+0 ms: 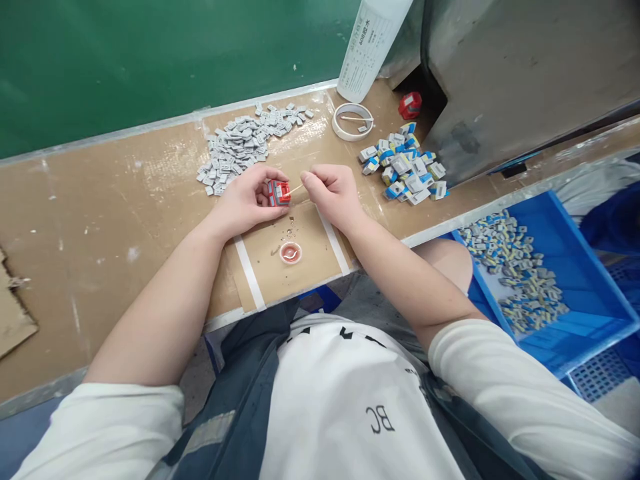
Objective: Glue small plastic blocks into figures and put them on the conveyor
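My left hand (245, 200) is closed round a small red and grey plastic part (279, 193), its fingers behind and its thumb in front. Pinched in my right hand (334, 193) is a thin wooden stick (297, 189), whose tip reaches to the red part. Nearer my body, a small round cup (291, 253) of reddish liquid sits on a cardboard sheet (310, 267) taped down with white strips. Dark drops or specks lie between the cup and my hands.
Small grey pieces (240, 143) are heaped behind my left hand. Right of centre lie a tape roll (353, 122), a pile of blue-grey parts (406, 163), a large bottle (370, 50) and another red part (410, 105). A blue bin (590, 280) holds more parts.
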`<state>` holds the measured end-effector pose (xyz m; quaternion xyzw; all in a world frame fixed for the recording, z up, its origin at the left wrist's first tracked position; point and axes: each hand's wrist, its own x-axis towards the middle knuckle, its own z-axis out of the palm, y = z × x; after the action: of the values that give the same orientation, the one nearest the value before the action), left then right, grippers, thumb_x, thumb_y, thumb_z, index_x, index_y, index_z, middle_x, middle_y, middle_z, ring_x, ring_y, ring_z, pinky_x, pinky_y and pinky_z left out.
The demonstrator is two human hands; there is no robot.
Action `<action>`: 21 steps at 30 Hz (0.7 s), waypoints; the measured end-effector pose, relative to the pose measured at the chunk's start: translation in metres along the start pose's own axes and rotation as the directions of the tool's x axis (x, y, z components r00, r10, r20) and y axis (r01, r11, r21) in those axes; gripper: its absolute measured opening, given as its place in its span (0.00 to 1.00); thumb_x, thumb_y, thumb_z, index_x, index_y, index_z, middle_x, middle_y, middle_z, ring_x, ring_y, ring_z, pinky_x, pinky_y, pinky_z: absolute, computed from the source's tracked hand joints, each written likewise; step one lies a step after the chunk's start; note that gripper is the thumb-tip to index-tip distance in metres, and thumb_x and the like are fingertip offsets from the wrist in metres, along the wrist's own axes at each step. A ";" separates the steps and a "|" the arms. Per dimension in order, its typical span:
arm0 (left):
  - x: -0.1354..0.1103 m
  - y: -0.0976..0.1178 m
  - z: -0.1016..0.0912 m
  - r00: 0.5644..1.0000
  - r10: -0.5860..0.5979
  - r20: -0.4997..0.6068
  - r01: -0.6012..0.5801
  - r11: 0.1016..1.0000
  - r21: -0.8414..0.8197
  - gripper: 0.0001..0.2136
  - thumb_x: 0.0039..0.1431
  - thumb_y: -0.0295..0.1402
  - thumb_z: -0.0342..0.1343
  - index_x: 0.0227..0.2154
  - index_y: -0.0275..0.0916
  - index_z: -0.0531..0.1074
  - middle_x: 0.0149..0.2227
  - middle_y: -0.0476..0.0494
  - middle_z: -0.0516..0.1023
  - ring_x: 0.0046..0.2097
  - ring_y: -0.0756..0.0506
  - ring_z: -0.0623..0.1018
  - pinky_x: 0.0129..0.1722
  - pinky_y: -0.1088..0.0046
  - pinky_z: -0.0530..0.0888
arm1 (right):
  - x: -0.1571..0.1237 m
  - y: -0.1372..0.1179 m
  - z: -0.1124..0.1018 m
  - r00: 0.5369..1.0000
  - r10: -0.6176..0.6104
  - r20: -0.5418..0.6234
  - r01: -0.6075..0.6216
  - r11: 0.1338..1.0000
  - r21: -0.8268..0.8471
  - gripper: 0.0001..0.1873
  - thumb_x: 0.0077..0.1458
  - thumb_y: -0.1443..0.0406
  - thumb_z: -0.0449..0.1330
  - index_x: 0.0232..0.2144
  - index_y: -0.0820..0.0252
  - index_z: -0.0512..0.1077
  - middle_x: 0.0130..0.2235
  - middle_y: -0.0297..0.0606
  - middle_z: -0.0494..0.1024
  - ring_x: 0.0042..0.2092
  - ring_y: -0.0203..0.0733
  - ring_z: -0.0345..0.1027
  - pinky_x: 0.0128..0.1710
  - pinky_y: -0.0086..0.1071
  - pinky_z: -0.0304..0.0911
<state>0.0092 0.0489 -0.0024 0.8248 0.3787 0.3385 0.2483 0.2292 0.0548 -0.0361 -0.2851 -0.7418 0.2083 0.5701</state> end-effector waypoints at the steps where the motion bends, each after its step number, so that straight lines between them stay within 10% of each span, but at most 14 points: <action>1: 0.000 0.001 0.000 1.000 -0.005 0.001 0.005 1.000 0.004 0.27 0.49 0.38 0.74 0.52 0.39 0.76 0.49 0.42 0.75 0.35 0.50 0.75 0.33 0.72 0.74 | 0.000 0.000 0.000 1.000 -0.003 -0.022 0.004 1.000 0.009 0.32 0.69 0.48 0.53 0.21 0.63 0.51 0.24 0.32 0.49 0.28 0.27 0.43 0.32 0.28 0.43; 4: 0.000 0.001 0.000 1.000 -0.023 0.008 0.023 1.000 -0.018 0.27 0.49 0.38 0.73 0.52 0.40 0.75 0.46 0.43 0.76 0.36 0.49 0.76 0.34 0.71 0.74 | -0.001 -0.002 -0.003 0.997 0.009 -0.075 -0.004 0.998 0.065 0.31 0.68 0.51 0.55 0.20 0.64 0.51 0.23 0.32 0.50 0.28 0.26 0.44 0.32 0.27 0.44; 7: 0.000 -0.003 0.001 0.999 -0.036 0.015 0.037 0.996 -0.085 0.29 0.50 0.38 0.73 0.54 0.41 0.72 0.43 0.44 0.77 0.38 0.46 0.78 0.36 0.70 0.75 | -0.005 -0.006 -0.008 0.993 -0.054 0.107 0.035 0.984 0.172 0.29 0.68 0.55 0.56 0.19 0.64 0.54 0.22 0.32 0.53 0.27 0.26 0.46 0.30 0.27 0.45; 13: 0.001 -0.009 0.001 0.999 -0.004 0.034 0.010 0.985 -0.171 0.28 0.51 0.35 0.71 0.53 0.41 0.67 0.46 0.43 0.76 0.44 0.43 0.80 0.41 0.66 0.78 | -0.011 -0.014 -0.009 0.783 -0.332 0.526 0.253 0.942 0.219 0.29 0.68 0.59 0.54 0.20 0.63 0.48 0.22 0.30 0.46 0.26 0.26 0.40 0.29 0.28 0.42; 21: 0.001 -0.010 0.002 1.000 0.000 0.023 0.004 0.985 -0.172 0.27 0.52 0.36 0.71 0.52 0.41 0.66 0.50 0.41 0.75 0.45 0.43 0.80 0.42 0.66 0.78 | -0.014 -0.014 -0.003 0.733 -0.351 0.582 0.299 0.936 0.187 0.25 0.64 0.66 0.55 0.18 0.64 0.50 0.21 0.30 0.49 0.26 0.25 0.42 0.30 0.28 0.43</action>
<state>0.0064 0.0554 -0.0099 0.8037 0.3459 0.3604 0.3234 0.2323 0.0348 -0.0363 -0.0456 -0.9142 0.2154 0.3403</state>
